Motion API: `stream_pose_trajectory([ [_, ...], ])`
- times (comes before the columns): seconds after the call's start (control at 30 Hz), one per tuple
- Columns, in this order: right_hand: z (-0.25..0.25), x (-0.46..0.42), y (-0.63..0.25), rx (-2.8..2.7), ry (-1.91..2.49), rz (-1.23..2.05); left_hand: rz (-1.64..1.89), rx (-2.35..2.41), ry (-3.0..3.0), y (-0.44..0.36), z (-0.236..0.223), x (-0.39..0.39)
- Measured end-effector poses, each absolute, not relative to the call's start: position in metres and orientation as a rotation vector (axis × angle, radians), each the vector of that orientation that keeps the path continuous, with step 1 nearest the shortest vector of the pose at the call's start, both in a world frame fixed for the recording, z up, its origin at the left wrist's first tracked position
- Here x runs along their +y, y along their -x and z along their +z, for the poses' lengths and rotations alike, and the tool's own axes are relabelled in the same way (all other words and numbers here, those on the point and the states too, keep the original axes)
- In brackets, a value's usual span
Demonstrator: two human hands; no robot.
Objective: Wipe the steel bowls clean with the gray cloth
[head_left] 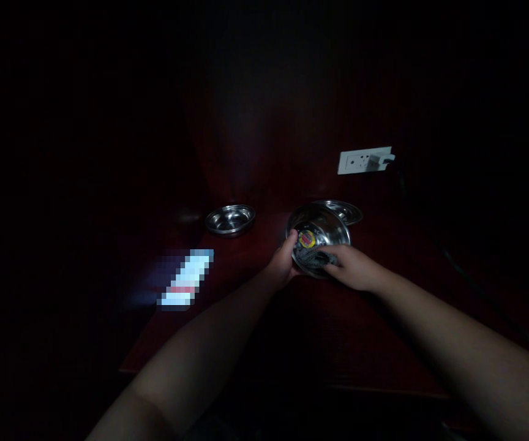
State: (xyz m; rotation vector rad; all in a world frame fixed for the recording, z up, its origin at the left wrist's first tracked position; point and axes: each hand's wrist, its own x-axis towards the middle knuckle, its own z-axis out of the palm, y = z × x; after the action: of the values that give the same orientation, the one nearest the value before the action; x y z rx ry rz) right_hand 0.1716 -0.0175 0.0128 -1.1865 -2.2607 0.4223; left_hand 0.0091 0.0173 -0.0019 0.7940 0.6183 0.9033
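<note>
A shiny metal bowl (335, 231) is tilted with its inside towards me, and a round yellow and red sticker (307, 239) shows in it. My left hand (284, 260) grips the bowl's left rim, thumb over the edge; its other fingers are mostly hidden behind. Inside the bowl's lower part, my right hand (354, 267) holds a dark grey cloth (313, 258) against the metal. Its fingers are partly hidden by the cloth and shadow. Behind the bowl, on the right, lies a shallow metal dish or lid (351, 212), partly covered by it.
Another metal bowl (230, 220) rests on the dark red table (246, 282) to the left. A bright, pixelated rectangle (184, 282) lies near the table's left edge. A white wall socket (360, 160) holds a plug, and a dark cable runs down at right. Surroundings are very dark.
</note>
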Motion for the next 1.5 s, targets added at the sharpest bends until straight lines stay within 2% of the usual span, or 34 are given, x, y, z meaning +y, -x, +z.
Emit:
stream_pose_trajectory([
  [0.47,0.0128,-0.0158,-0.1732,-2.276,1.188,0.423,0.905,0.594,-0.793,-0.0093,-0.0029,0.0167],
  [1.0,0.0112,-0.0103,-0.1739,-2.129,1.459,0.260,0.882,0.657,-0.758,-0.0053,-0.0069,0.0214],
  [1.5,0.0041,-0.0104,-0.1714,-2.151,1.406,0.271,0.925,0.710,-0.751,-0.0044,-0.0084,0.0202],
])
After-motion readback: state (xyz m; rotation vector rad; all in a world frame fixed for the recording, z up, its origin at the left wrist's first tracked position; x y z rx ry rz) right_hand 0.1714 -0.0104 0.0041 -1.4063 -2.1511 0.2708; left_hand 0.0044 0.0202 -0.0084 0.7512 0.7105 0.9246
